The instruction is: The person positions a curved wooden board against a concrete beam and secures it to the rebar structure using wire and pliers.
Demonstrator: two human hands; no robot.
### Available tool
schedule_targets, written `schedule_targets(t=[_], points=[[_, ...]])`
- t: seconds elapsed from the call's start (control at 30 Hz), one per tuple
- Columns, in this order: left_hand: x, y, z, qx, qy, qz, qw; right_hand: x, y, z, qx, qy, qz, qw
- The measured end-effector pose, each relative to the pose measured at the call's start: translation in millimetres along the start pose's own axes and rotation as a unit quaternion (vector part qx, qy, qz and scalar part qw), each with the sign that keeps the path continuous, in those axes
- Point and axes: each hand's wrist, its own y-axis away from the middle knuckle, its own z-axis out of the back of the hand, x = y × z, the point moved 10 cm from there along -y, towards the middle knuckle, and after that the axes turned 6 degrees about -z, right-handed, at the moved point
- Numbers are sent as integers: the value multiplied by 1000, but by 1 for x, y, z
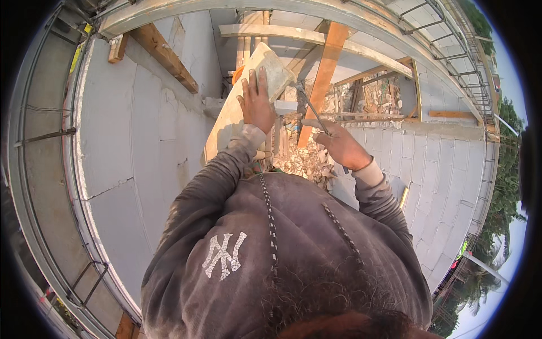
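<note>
Pale board (230, 120): lying aslant ahead of the chest (322, 226), being pressed by the flat left hand (258, 108), with fingers parted and closing round nothing visible, presumably for steadiness. Just rightward, being gripped in the curled right hand (341, 147): thin dark rod (311, 105), slanting toward the board's corner, apparently for reach; passing partly out of sight in the fist, leaving its tip hard to make out. Beyond, partly masking broken rubble (384, 97): brown plank (326, 73). Farthest, being cut off by the picture's dark rim: greenery (511, 158).
</note>
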Motion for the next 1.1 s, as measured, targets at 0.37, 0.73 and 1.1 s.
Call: schedule_targets(t=[0.37,0.73,1.1], points=[[16,54,222,-298,222,-52,927,-188,6,-89,-85,-517,-150,839],[5,144,307,-449,-159,-168,863,-291,-34,-168,-122,-703,-212,668],[67,115,273,-382,606,2,697,-286,-48,-120,-124,-800,-46,585]])
